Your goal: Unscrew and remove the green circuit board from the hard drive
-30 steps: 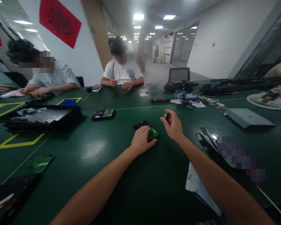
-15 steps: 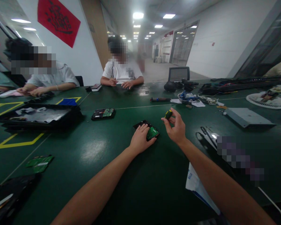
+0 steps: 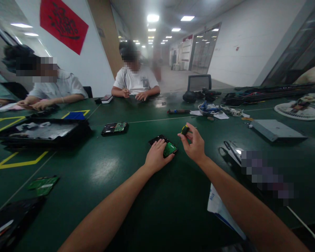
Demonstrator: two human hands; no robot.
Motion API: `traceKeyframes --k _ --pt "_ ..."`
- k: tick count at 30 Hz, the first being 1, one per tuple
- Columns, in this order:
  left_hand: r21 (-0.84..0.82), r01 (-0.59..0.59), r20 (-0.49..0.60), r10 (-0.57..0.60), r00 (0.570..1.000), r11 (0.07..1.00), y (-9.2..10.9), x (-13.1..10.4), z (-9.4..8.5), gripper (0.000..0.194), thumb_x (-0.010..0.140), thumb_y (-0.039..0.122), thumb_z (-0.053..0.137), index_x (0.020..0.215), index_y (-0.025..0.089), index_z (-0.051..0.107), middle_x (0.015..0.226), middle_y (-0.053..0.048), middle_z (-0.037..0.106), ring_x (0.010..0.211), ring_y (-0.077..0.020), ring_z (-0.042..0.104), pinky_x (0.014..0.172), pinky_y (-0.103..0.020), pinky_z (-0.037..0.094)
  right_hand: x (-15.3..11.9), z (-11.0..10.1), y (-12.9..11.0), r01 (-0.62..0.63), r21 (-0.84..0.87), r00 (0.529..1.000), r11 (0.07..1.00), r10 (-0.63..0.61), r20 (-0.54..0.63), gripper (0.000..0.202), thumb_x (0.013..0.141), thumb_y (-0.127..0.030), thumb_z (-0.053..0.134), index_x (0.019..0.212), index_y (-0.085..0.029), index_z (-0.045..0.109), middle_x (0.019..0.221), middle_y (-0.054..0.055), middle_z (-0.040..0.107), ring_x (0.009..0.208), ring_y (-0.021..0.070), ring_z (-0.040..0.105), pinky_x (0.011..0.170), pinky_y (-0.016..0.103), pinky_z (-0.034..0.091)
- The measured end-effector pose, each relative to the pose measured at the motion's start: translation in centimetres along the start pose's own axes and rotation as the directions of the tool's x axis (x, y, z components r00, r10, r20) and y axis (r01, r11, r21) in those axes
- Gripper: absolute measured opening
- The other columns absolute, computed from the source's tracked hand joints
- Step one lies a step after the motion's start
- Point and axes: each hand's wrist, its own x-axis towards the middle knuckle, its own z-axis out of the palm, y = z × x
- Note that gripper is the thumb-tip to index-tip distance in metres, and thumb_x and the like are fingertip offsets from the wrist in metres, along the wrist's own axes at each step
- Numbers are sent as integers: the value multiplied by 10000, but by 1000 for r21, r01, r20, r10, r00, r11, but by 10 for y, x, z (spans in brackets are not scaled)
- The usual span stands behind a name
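Left hand (image 3: 156,156) now, fingers (image 3: 160,144) laid over the green-boarded device (image 3: 170,149) right beneath them, whether gripping I can't tell; across to the right hand (image 3: 194,144), fingertips pinching a yellow-and-black tool (image 3: 185,130), and there's 1 similar drive (image 3: 114,128) on the bench (image 3: 105,196), well left of both hands' fingers

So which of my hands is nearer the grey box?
Your right. The right hand, pinching a small tool, is left of the grey box; the left hand is farther left, on a device.
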Motion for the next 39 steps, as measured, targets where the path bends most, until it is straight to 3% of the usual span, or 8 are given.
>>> traceKeyframes --k 15,23,29,39 --pt "3 13 3 -13 1000 1000 2 0 0 715 895 588 609 1436 125 542 1583 -178 454 1502 -303 386 1279 -511 226 -1 -1 -2 -25 -32 1000 999 26 12 573 986 -447 577 1502 -278 395 1437 127 572 1104 263 712 1014 464 609" --pt "-1 4 -14 -4 1000 1000 1 1 1 691 888 582 625 1429 159 550 1580 -152 468 1491 -303 405 1273 -524 239 1 -1 -3 60 -96 998 994 -61 -12 531 970 -426 618 1459 -287 461 1315 115 615 995 231 716 940 432 639" --pt "42 17 -10 -16 1000 999 0 1 4 713 893 594 614 1437 138 546 1569 -161 478 1498 -284 396 1285 -478 236 2 3 6 200 -85 974 976 -208 -90 548 957 -379 655 1464 -293 465 1244 104 647 911 226 727 832 432 675" --pt "43 -5 -7 6 1000 999 0 0 2 711 895 591 621 1437 138 539 1575 -166 469 1502 -289 390 1283 -491 235 -1 6 10 180 19 983 984 -178 -49 589 991 -339 601 1527 -268 368 1338 143 631 1069 273 731 926 484 658"
